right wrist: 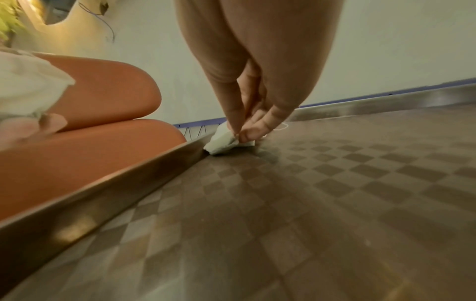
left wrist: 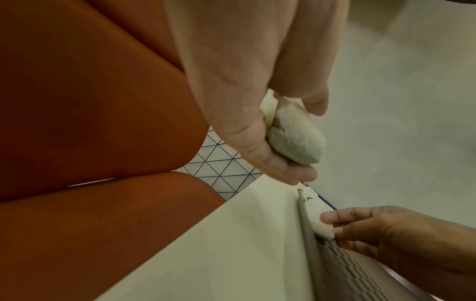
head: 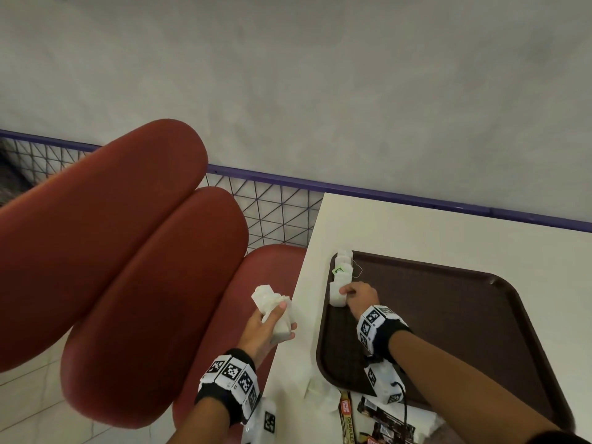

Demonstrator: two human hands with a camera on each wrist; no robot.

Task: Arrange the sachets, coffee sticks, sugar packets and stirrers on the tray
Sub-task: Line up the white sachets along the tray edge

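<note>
Head view: brown tray sitting on a white table, red bench seat at 9 o'clock from it.

Right hand is reaching to the tray's 9 o'clock edge, thumb and fingertips pinching a white sachet that is touching the tray floor right against the rim. Grip looks closed on the sachet, not released.

A row of sachets is lining the same rim, running toward 12 o'clock from the pinched one; one is showing a green tag, and a thin string is trailing onto the tray.

Left hand is hovering off the table's 9 o'clock side, over the bench, fingers curled round a bundle of sachets; the left wrist view is showing the bundle held between thumb and fingers.

At the tray's 6 o'clock, coffee sticks and other dark packets are lying on the table, partly hidden by the right forearm.
</note>
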